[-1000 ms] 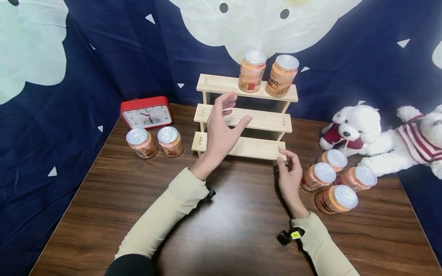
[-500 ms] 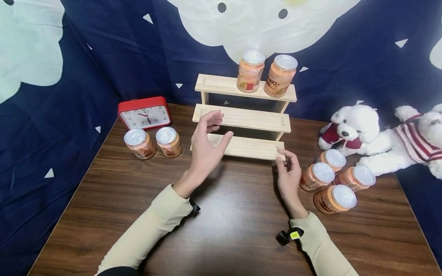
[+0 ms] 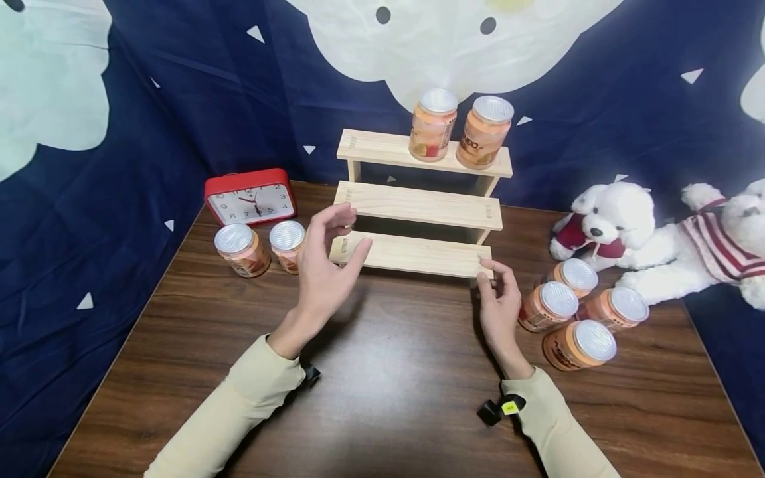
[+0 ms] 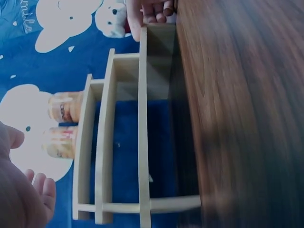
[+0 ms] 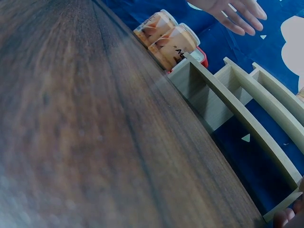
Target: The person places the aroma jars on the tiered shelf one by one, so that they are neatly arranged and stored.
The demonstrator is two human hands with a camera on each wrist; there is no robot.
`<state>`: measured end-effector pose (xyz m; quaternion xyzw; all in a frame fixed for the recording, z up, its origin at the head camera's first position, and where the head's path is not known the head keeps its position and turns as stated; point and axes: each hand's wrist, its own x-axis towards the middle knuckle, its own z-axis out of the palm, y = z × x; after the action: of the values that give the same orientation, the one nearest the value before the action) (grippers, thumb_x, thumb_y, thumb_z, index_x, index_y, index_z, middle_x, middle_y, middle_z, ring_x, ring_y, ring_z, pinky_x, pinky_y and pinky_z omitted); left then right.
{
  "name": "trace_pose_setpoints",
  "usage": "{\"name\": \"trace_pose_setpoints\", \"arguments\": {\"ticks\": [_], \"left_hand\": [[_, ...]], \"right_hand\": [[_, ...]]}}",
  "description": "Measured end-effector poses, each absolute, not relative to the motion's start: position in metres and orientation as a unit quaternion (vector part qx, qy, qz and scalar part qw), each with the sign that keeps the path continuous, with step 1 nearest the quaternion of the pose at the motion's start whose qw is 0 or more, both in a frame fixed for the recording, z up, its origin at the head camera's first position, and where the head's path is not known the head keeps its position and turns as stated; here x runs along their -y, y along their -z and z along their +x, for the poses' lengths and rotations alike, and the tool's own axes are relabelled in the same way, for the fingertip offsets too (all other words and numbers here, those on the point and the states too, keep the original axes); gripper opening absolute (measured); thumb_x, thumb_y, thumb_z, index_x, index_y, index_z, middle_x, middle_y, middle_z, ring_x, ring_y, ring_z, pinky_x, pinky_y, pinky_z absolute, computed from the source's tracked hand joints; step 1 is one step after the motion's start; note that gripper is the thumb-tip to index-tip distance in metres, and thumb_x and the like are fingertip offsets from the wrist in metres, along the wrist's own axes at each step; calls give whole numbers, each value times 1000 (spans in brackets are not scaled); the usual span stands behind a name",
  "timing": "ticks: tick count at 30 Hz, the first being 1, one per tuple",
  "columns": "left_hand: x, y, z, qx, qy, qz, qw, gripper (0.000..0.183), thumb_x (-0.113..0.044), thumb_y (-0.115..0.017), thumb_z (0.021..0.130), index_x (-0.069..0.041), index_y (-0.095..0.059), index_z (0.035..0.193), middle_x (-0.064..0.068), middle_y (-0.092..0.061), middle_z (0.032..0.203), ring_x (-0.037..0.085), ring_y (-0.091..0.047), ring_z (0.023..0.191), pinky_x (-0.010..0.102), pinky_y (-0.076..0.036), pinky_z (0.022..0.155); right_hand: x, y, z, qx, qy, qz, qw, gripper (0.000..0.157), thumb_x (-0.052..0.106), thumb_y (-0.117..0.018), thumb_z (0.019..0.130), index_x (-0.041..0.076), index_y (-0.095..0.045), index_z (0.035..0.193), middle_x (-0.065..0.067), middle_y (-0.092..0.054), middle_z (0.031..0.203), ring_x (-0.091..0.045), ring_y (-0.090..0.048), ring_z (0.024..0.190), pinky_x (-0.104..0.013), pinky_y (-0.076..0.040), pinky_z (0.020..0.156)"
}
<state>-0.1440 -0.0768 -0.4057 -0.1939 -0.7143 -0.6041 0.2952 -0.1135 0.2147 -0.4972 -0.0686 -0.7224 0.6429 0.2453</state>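
A three-step wooden rack (image 3: 418, 255) stands at the back of the table. On its top step, towards the right, are two orange jars with silvery lids, one jar (image 3: 433, 126) beside another jar (image 3: 484, 133). My left hand (image 3: 325, 272) is raised in front of the rack's left end, fingers loosely bent and holding nothing; in the head view it partly covers a jar (image 3: 285, 245). My right hand (image 3: 502, 302) grips the right end of the lowest step between thumb and fingers. The left wrist view shows the right hand (image 4: 152, 10) at that end too.
One more jar (image 3: 242, 251) stands at left, before a red alarm clock (image 3: 251, 197). Several jars (image 3: 580, 345) cluster right of my right hand. White teddy bears, one sitting (image 3: 615, 216) and one lying (image 3: 711, 245), are behind them. A navy cloth (image 3: 179, 79) hangs at the back.
My left hand has moved left and towards me, from over the rack's steps to its left front corner. My right hand has stayed on the lowest step.
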Motion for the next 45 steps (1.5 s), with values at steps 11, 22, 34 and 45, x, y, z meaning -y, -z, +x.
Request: {"name": "trace_pose_setpoints", "arguments": {"ticks": [11, 22, 34, 45], "left_hand": [[111, 404, -141, 723, 584, -151, 336, 48, 5, -84, 92, 5, -65, 137, 15, -75, 127, 30, -70, 116, 33, -58, 102], [158, 409, -141, 720, 568, -87, 389, 41, 12, -82, 89, 12, -68, 128, 21, -75, 122, 17, -70, 109, 27, -58, 98], [190, 388, -126, 743, 527, 5, 413, 34, 9, -78, 92, 17, -68, 124, -4, -72, 115, 15, -69, 106, 22, -55, 95], [232, 421, -137, 787, 459, 73, 406, 44, -6, -91, 86, 2, -76, 126, 3, -72, 119, 7, -60, 111, 20, -44, 99]], "right_hand": [[-217, 499, -115, 721, -645, -69, 244, 22, -3, -67, 107, -8, -71, 129, 5, -69, 111, -11, -60, 78, -18, -53, 69], [-215, 501, -113, 724, -641, -73, 243, 23, -3, -66, 107, -7, -70, 129, 4, -69, 111, -9, -61, 78, -17, -53, 69], [-216, 497, -114, 727, -639, -75, 239, 23, -3, -66, 107, -6, -71, 129, 1, -68, 108, -10, -61, 78, -18, -53, 69], [-216, 497, -114, 721, -647, -69, 238, 23, -4, -66, 107, -8, -70, 129, 3, -70, 113, -8, -61, 80, -18, -53, 70]]}}
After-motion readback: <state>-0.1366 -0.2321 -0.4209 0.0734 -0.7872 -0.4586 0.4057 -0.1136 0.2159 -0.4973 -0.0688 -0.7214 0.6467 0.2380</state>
